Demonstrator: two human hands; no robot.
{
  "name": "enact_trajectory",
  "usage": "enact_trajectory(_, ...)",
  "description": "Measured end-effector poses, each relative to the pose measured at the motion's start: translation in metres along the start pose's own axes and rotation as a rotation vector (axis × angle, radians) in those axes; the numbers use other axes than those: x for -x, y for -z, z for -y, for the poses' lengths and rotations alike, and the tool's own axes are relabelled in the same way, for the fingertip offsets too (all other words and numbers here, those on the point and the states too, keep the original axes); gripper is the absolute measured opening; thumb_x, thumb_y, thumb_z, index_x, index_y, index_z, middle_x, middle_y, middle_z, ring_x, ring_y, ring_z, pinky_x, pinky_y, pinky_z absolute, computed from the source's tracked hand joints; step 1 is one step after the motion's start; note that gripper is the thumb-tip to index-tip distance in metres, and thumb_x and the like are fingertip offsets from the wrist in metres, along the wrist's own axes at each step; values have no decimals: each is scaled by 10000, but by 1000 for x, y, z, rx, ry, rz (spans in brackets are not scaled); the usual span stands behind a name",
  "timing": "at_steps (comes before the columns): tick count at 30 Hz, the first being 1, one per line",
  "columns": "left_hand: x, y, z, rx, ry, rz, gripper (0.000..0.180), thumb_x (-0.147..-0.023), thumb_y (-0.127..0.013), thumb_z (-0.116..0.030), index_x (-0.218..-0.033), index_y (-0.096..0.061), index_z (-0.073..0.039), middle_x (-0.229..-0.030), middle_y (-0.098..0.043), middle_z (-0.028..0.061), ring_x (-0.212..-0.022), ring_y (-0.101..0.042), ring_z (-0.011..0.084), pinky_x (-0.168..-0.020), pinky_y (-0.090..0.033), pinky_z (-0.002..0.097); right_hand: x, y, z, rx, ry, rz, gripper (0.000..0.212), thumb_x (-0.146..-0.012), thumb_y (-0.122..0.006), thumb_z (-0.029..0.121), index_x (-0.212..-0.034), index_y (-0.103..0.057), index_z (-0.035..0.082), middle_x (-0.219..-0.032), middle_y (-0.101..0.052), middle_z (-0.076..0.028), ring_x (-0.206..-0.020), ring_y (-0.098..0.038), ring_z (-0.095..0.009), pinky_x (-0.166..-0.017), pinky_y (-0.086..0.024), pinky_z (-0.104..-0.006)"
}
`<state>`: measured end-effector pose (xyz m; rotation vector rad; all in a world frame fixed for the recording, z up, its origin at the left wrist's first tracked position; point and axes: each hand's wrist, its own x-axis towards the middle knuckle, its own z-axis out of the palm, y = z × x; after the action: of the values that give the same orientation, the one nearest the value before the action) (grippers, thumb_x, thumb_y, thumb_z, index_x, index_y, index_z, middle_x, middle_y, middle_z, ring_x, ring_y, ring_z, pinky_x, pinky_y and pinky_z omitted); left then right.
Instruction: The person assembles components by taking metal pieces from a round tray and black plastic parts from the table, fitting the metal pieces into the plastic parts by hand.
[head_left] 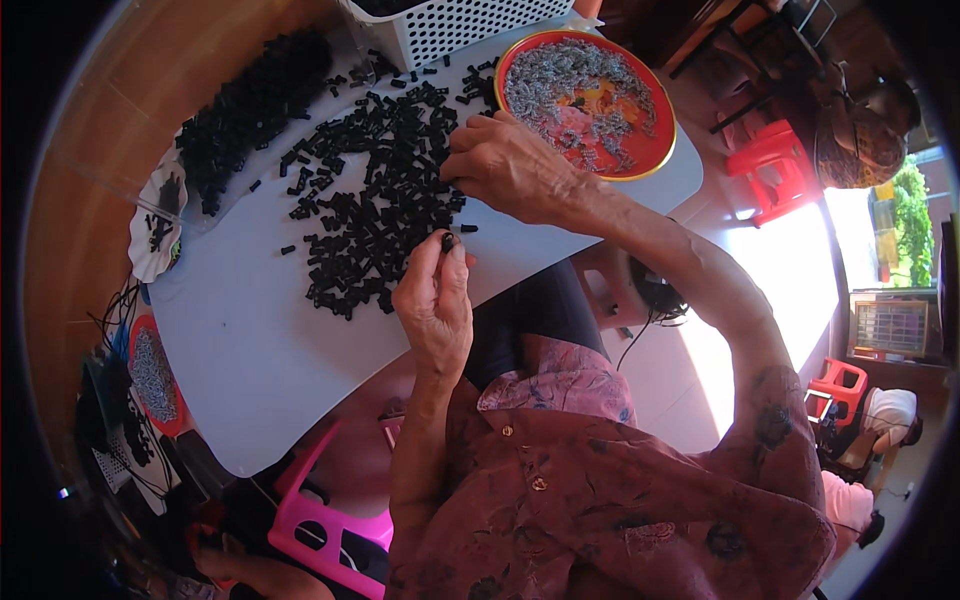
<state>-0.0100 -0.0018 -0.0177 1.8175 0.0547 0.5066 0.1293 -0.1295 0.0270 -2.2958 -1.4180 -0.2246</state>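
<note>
My left hand (pixel 438 305) is above the near edge of the table, thumb and fingers pinching a small black cylindrical plastic part (pixel 447 242). The part's end points up between the fingertips. My right hand (pixel 510 165) is over the right side of a loose pile of black plastic parts (pixel 375 190), beside a red round tray (pixel 655 160) of small silvery metal pieces (pixel 540 80). Its fingers are bent and closed downward; whatever they hold is hidden. Just right of my left fingertips, a single black part (pixel 469 229) lies on the table.
A white perforated basket (pixel 455 35) stands at the back of the white table (pixel 260 370). A larger black heap (pixel 240 130) lies far left, near a white fluted dish (pixel 150 250). Pink (pixel 300 515) and red stools (pixel 770 165) stand around. Other people are at the right and lower left.
</note>
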Motion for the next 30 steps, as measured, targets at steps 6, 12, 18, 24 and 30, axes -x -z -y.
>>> enact_trajectory(6, -3, -2, 1, 17, -24, 17, 160, -898, -559, -39, -1032, -581, 45, -792, -609, 97, -649, -603, 142, -562, -469, 259, -4, -5, -2, 160, 2, 44, 66, -728, -664, 119, -774, -653, 74, -763, -518, -35, -831, -532, -204, -730, -392, -361)
enact_trajectory(12, -4, -3, 2, 21, -19, -3, 145, -906, -557, -48, -1018, -589, 37, -752, -609, 84, -625, -564, 117, -566, -448, 244, -10, -9, 0, 246, -23, 20, 77, -677, -655, 96, -728, -610, 59, -740, -545, -67, -808, -570, -241, -714, -415, -386)
enact_trajectory(18, -5, 0, -8, 121, 37, -8, 205, -956, -508, -156, -1011, -578, 28, -823, -618, 70, -747, -535, 96, -677, -427, 231, 9, 17, 18, -175, -114, 9, 105, -673, -607, -8, -772, -571, -11, -654, -574, -120, -644, -610, -296, -584, -479, -371)
enact_trajectory(24, -5, -1, -6, 120, -27, 50, 182, -948, -527, -144, -987, -577, 26, -858, -579, 41, -763, -494, 98, -688, -402, 225, 22, 16, 38, -251, -109, 21, 120, -673, -614, -13, -783, -565, -23, -620, -570, -133, -616, -609, -295, -561, -464, -366)
enact_trajectory(30, -5, 1, 0, 123, -44, 132, 151, -930, -552, -126, -973, -599, 11, -847, -538, 33, -735, -484, 118, -665, -390, 234, 28, 16, 37, -432, -159, 14, 90, -679, -615, -6, -724, -542, -34, -619, -572, -151, -608, -592, -329, -538, -443, -380)
